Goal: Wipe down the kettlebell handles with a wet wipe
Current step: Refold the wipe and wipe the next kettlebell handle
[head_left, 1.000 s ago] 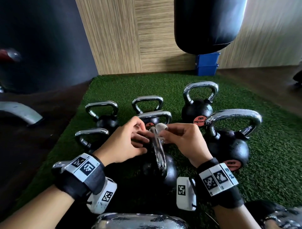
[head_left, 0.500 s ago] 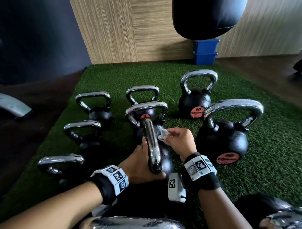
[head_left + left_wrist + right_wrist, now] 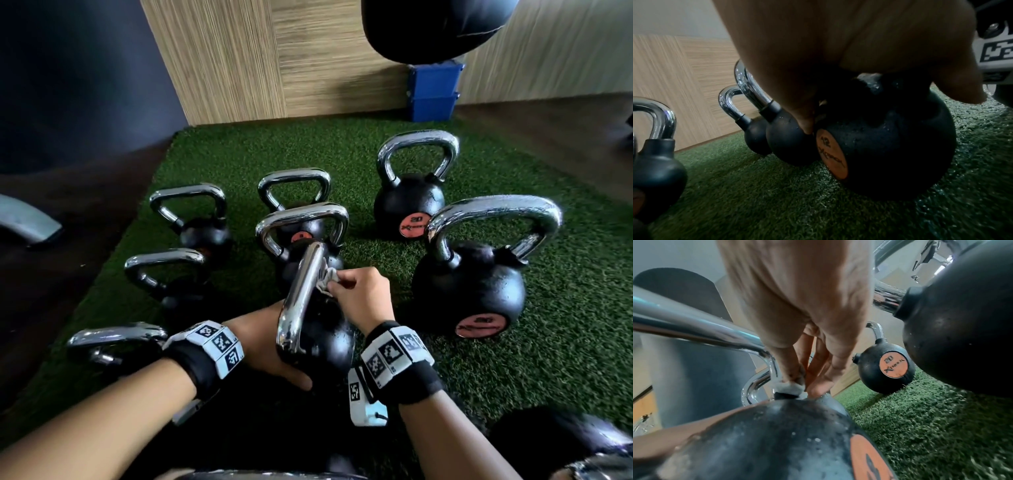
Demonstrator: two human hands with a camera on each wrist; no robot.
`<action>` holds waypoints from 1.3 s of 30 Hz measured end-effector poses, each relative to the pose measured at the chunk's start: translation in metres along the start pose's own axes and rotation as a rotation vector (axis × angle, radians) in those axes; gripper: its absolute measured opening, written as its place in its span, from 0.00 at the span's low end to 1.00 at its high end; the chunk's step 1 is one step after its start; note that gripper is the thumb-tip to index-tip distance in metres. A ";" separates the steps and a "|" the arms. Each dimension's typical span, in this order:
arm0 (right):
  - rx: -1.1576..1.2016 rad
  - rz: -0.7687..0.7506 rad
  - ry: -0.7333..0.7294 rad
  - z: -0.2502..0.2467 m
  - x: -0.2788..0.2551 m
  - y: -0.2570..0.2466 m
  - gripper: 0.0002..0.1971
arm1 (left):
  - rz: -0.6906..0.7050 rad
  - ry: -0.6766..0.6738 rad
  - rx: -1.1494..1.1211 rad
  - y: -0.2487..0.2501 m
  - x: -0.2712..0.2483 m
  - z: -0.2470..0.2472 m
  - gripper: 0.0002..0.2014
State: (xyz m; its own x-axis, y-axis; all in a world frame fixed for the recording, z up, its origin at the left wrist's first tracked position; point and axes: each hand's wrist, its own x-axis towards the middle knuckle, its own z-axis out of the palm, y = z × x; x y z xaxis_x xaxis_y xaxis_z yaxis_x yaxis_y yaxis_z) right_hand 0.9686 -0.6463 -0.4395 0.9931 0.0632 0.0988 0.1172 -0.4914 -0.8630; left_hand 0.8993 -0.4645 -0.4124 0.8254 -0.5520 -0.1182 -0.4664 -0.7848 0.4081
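Head view: the right hand (image 3: 363, 296) pinched the wet wipe (image 3: 328, 279) against the chrome handle (image 3: 301, 291). Below, the left hand (image 3: 255, 339) gripped the kettlebell (image 3: 330, 342).

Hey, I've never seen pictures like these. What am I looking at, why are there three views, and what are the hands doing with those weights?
There is no machine here. These are a person's two bare hands, with cameras strapped on. The wide picture comes from a camera on the head, looking down. The other two come from cameras on each wrist, looking along the fingers, which is why the palms look huge and blurry. The patterned bands sit on the wrists.

On the green turf stand several kettlebells with shiny handles. The left hand cups the black ball of the kettlebell marked 12, seemingly to steady it. The right hand pinches a small white wipe against that one's handle, low down where it meets the ball.
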 end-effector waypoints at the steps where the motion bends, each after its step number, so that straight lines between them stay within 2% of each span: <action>1: -0.014 -0.005 0.004 0.000 0.001 -0.003 0.09 | 0.001 -0.003 -0.006 0.001 0.001 0.000 0.27; 3: -0.001 -0.011 0.016 -0.001 0.006 -0.009 0.07 | -0.001 0.007 -0.026 0.006 0.002 0.000 0.30; 7: 0.086 -0.114 0.120 -0.003 0.016 -0.018 0.07 | -0.082 0.049 -0.195 0.008 -0.001 0.003 0.46; 13: 0.122 -0.073 0.038 -0.002 0.018 -0.014 0.06 | -0.144 0.084 -0.239 0.000 0.000 0.013 0.49; 15: 0.120 -0.166 0.095 -0.006 0.020 -0.021 0.08 | -0.179 0.081 -0.274 -0.005 0.001 0.017 0.48; 19: 0.060 -0.419 0.193 -0.011 0.006 -0.030 0.11 | -0.254 0.061 -0.244 -0.016 0.001 0.021 0.37; 21: 0.033 -0.566 0.189 -0.017 -0.004 -0.031 0.13 | -0.311 0.041 -0.221 -0.019 0.003 0.020 0.37; 23: 0.008 -0.659 0.121 -0.023 -0.007 -0.033 0.14 | -0.363 0.008 -0.191 -0.020 0.007 0.018 0.36; 25: -0.024 -0.659 0.104 -0.027 -0.002 -0.038 0.14 | -0.376 -0.017 -0.156 -0.019 0.009 0.017 0.39; 29: -0.061 -0.660 0.097 -0.028 -0.006 -0.051 0.15 | -0.323 -0.041 -0.123 -0.018 0.013 0.008 0.52; 32: -0.035 -0.738 -0.015 -0.030 -0.029 -0.052 0.18 | -0.244 -0.104 -0.031 -0.020 0.014 0.004 0.43; 34: -0.039 -0.728 -0.055 -0.033 -0.037 -0.052 0.17 | -0.223 -0.127 -0.062 -0.022 0.014 0.005 0.35; 37: 0.063 -0.611 -0.007 -0.036 -0.034 -0.052 0.07 | -0.198 -0.154 -0.053 -0.022 0.017 0.004 0.26; 39: 0.195 -0.485 -0.045 -0.036 -0.036 -0.050 0.01 | -0.137 -0.172 -0.005 -0.023 0.018 0.002 0.26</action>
State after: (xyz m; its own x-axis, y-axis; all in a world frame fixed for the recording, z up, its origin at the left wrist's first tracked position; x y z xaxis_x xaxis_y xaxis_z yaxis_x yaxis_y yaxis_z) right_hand 0.9271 -0.6553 -0.3825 0.8235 0.2824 0.4921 0.5556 -0.2256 -0.8002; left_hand 0.9239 -0.4568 -0.4261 0.8142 -0.4808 -0.3256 -0.3520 -0.8546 0.3818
